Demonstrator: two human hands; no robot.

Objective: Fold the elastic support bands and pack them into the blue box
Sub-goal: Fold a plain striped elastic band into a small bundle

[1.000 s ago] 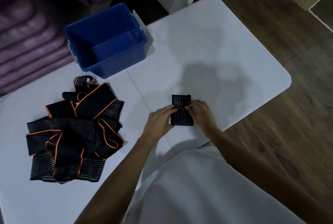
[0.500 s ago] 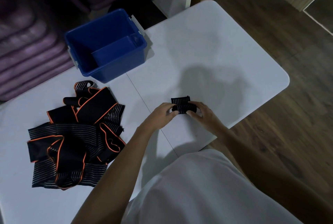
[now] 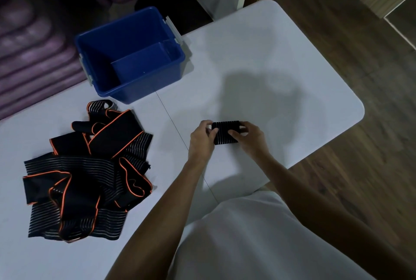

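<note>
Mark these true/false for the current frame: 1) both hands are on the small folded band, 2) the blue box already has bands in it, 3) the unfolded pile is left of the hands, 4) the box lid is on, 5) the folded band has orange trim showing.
1) True. The left hand and right hand both grip the folded band.
2) False. The blue box shows only its bare floor.
3) True. The pile of bands lies on the table to their left.
4) False. The box is open; no lid is visible.
5) False. Only black fabric with pale stripes shows; the orange trim is on the pile.
</note>
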